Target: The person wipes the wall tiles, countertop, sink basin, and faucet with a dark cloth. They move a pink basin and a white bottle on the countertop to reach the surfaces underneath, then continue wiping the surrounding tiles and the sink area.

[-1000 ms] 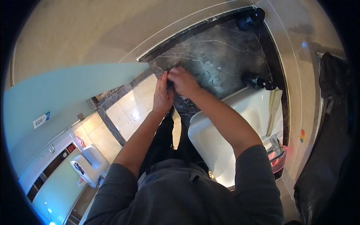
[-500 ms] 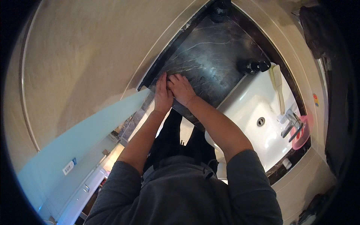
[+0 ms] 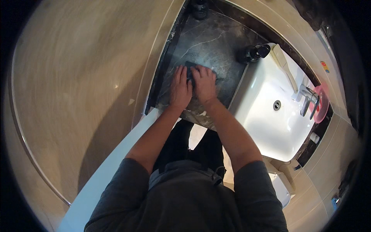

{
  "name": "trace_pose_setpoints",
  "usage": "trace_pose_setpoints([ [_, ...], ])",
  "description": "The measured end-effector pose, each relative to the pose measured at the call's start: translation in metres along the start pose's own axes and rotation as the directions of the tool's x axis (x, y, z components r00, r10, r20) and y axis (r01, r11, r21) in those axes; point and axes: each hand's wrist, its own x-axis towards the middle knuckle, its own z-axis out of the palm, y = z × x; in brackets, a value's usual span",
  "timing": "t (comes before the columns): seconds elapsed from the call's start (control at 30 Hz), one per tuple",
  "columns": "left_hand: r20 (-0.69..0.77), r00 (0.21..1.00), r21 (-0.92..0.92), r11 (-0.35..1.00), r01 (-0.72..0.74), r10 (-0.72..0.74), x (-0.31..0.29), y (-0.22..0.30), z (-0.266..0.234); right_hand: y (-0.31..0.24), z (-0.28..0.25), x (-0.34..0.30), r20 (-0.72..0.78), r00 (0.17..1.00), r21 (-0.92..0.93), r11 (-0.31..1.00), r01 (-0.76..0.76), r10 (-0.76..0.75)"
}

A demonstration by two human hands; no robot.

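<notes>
On the dark veined countertop [image 3: 216, 36], what looks like a dark cloth [image 3: 189, 72] lies under my hands, hard to tell from the stone. My left hand [image 3: 180, 89] rests palm down at its left side, fingers stretched forward and lying flat. Just to the right, my right hand [image 3: 205, 83] presses down on the cloth with its fingers bent over it. A narrow gap separates the two hands, and the dark cloth shows between them. The parts beneath the palms are hidden.
A white sink [image 3: 257, 112] adjoins the counter on the right, with a chrome faucet [image 3: 308, 99] and a long-handled brush [image 3: 285, 65] on its rim. A black pump bottle [image 3: 251, 54] stands beside it. Behind the faucet is a pink basin [image 3: 323, 103]. Another dark bottle [image 3: 199, 9] occupies the far corner.
Both hands have moved from the counter's near left edge farther in and rightward, and now sit slightly apart. The dark cloth has become visible between them. The view has shifted too.
</notes>
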Motion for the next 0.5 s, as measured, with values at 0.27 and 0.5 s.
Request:
trace_pose_setpoints([
  [0.27, 0.015, 0.992, -0.021, 0.992, -0.122, 0.123, -0.01, -0.025, 0.0, 0.009, -0.004, 0.047, -0.112, 0.993, 0.129, 0.992, -0.007, 0.022],
  [0.5, 0.09, 0.988, 0.032, 0.991, -0.128, 0.124, -0.01, -0.025, -0.005, 0.031, 0.014, 0.149, -0.095, 0.995, -0.093, 0.995, -0.046, 0.038],
])
